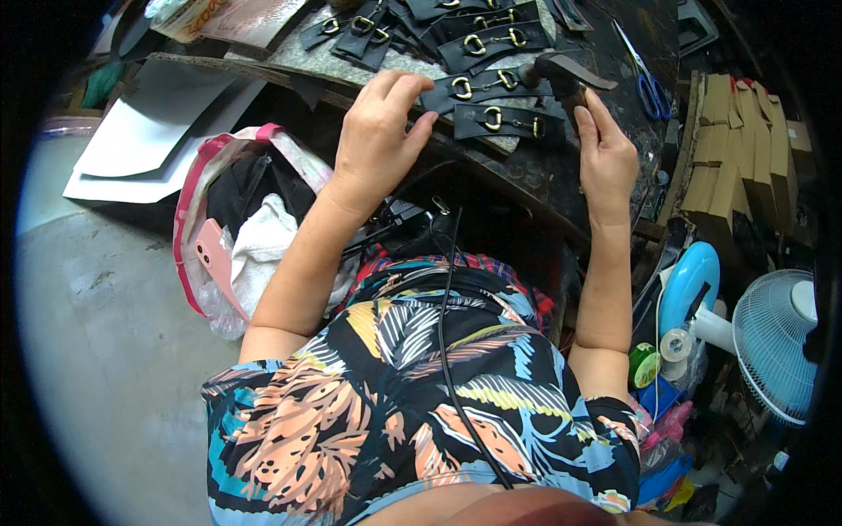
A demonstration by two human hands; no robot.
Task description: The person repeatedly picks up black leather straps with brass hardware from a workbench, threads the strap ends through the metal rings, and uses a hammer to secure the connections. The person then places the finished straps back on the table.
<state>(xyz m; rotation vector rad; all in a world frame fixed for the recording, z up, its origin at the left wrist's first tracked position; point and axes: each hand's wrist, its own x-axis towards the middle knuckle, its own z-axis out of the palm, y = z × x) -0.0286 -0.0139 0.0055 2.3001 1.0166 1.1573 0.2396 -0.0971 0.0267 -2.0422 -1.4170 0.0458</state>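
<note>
My right hand [607, 162] is wrapped round the handle of a hammer [561, 68], its dark head over the right end of a black leather strap [522, 81]. A gold-coloured bit-shaped buckle is fixed on that strap. Nearer to me lies another black strap [472, 123] with the same kind of metal fitting. At the left ends of these straps hovers my left hand [379, 140], fingers loosely bent and thumb apart, holding nothing visible. Farther back, more black straps [454, 58] with gold fittings overlap in a pile on a grey stone slab [329, 66].
Blue-handled scissors [651, 92] lie on the dark bench at right, near stacked tan cardboard pieces [724, 167]. A fan [776, 342] stands lower right. Left of my lap hangs an open bag [189, 219] with a pink phone [217, 263] and white cloth. White sheets [145, 140] stick out beyond it.
</note>
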